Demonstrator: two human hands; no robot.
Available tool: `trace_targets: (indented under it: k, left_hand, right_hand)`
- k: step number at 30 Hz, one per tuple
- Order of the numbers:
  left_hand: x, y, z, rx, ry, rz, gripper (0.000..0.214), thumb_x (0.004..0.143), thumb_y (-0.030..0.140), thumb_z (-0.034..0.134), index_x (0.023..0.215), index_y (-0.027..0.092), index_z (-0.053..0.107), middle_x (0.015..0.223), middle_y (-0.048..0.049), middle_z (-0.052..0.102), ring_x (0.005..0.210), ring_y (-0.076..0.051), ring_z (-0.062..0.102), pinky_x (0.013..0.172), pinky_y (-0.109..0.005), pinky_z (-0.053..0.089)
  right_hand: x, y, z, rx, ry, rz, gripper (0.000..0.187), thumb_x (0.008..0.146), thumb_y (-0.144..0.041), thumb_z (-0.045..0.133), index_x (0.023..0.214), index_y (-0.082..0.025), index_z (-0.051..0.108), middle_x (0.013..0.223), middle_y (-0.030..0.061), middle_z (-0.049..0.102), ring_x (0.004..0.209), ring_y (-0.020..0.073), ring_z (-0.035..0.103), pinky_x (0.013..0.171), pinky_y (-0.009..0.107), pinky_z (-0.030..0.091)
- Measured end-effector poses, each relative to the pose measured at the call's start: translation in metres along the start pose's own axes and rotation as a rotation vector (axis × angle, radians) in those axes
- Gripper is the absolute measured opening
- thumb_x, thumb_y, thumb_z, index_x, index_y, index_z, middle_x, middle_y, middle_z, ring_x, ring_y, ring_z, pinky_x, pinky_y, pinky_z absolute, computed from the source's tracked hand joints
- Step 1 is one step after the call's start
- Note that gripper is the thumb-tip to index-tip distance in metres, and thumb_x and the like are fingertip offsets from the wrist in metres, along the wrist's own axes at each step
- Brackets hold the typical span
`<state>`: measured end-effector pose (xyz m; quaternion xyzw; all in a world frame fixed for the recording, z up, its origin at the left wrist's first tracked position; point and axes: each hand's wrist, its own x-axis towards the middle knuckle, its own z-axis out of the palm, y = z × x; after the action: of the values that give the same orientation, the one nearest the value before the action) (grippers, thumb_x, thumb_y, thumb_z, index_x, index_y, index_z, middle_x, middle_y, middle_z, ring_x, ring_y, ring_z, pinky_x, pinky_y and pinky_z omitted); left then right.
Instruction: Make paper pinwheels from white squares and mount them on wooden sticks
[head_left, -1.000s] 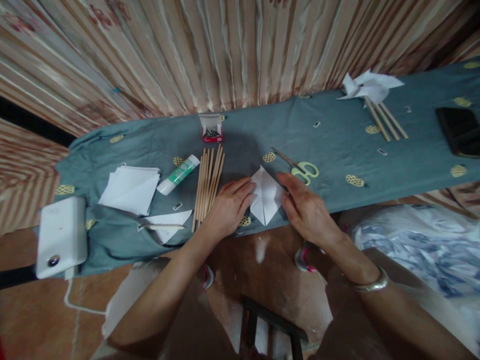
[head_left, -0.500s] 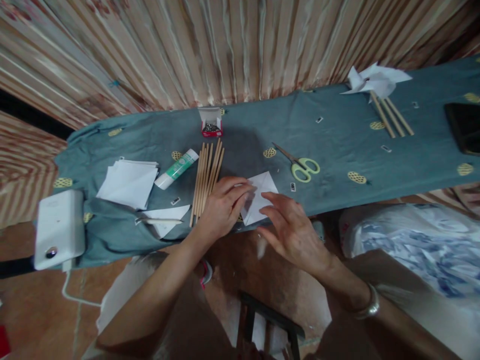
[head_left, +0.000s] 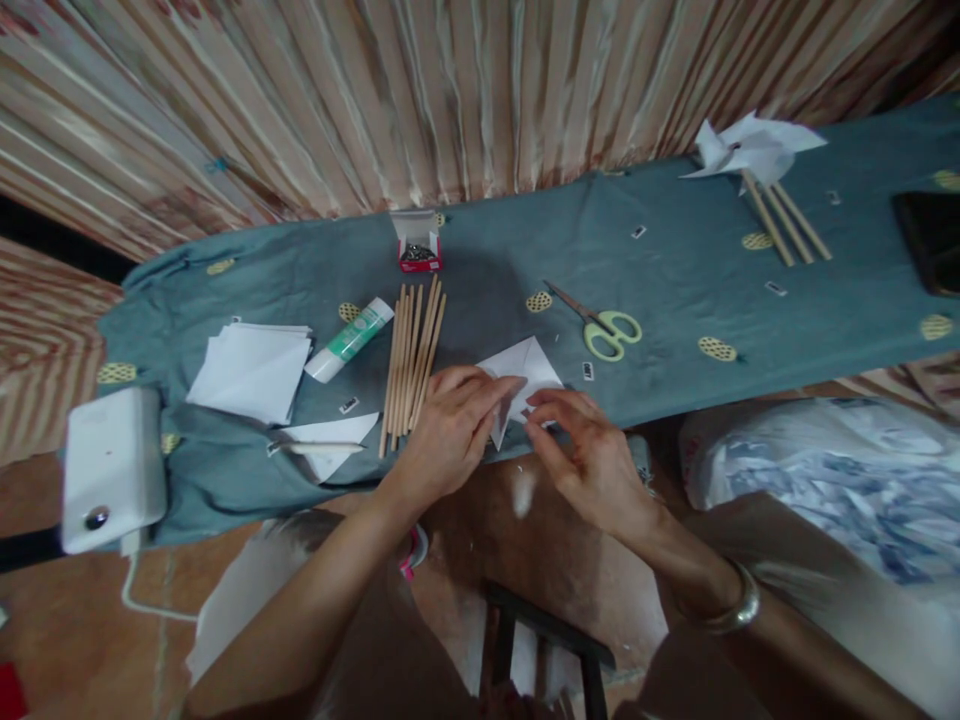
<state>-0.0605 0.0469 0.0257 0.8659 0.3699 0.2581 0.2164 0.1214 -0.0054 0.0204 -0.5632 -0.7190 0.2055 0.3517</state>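
A white square of paper (head_left: 534,362) with crease or cut lines lies at the table's front edge, between my two hands. My left hand (head_left: 454,425) grips its left side, with the fingers held together over the paper. At the lower right, my right hand (head_left: 589,450) pinches a part of the same paper between thumb and fingers, and that part is lifted or bent. My fingers hide some of the sheet. Close by on the left lie several thin wooden sticks (head_left: 412,360). Beyond the paper to the right are scissors (head_left: 604,333) with green handles.
A glue stick (head_left: 350,340), a paper stack (head_left: 251,370), a pencil (head_left: 322,447) on a paper scrap and a white device (head_left: 112,460) are on the left. An open box of pins (head_left: 418,250) stands behind. Paper pinwheels (head_left: 757,150) lie far right; a plastic bag (head_left: 810,490) sits below.
My right hand has moved in from an open pose and closed on the paper. The paper's lower part is now bent up. The left hand stays on the paper's left side.
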Motion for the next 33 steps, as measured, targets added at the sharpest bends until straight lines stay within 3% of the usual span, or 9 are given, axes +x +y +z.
trace_targets:
  k: [7, 15, 23, 33]
  left_hand:
    - [0.0, 0.003, 0.004, 0.021, -0.034, 0.004, 0.032, 0.096, 0.016, 0.044, 0.125, 0.016, 0.056, 0.106, -0.0078, 0.069, 0.107, -0.022, 0.054, 0.094, -0.042, 0.04]
    - [-0.004, 0.011, 0.001, 0.106, 0.098, 0.059, 0.023, 0.093, 0.016, 0.05, 0.111, 0.019, 0.063, 0.101, -0.0078, 0.067, 0.107, -0.023, 0.053, 0.09, -0.041, 0.043]
    - [-0.018, 0.014, 0.007, 0.176, 0.017, 0.132, 0.026, 0.094, 0.014, 0.048, 0.118, 0.015, 0.059, 0.117, -0.0098, 0.068, 0.114, -0.025, 0.054, 0.088, -0.042, 0.041]
    - [-0.019, 0.015, 0.01, 0.145, -0.015, 0.12, 0.024, 0.095, 0.015, 0.049, 0.115, 0.012, 0.062, 0.117, -0.0104, 0.069, 0.113, -0.025, 0.055, 0.088, -0.041, 0.042]
  right_hand:
    - [0.006, 0.002, -0.002, -0.035, 0.032, 0.059, 0.011, 0.09, -0.018, 0.052, 0.084, -0.021, 0.06, 0.107, 0.0101, 0.067, 0.104, 0.0248, 0.061, 0.092, 0.043, 0.05]
    - [0.01, 0.008, 0.0, -0.096, 0.053, 0.053, 0.012, 0.084, -0.018, 0.058, 0.075, -0.019, 0.066, 0.118, 0.0133, 0.063, 0.103, 0.0268, 0.06, 0.094, 0.048, 0.049]
    - [0.015, 0.007, 0.001, -0.126, 0.027, 0.087, 0.011, 0.081, -0.018, 0.06, 0.073, -0.018, 0.067, 0.116, 0.0146, 0.064, 0.103, 0.0284, 0.062, 0.094, 0.049, 0.049]
    - [0.018, 0.008, 0.001, -0.136, 0.021, 0.11, 0.011, 0.08, -0.018, 0.06, 0.07, -0.02, 0.064, 0.114, 0.014, 0.065, 0.107, 0.0291, 0.061, 0.096, 0.048, 0.048]
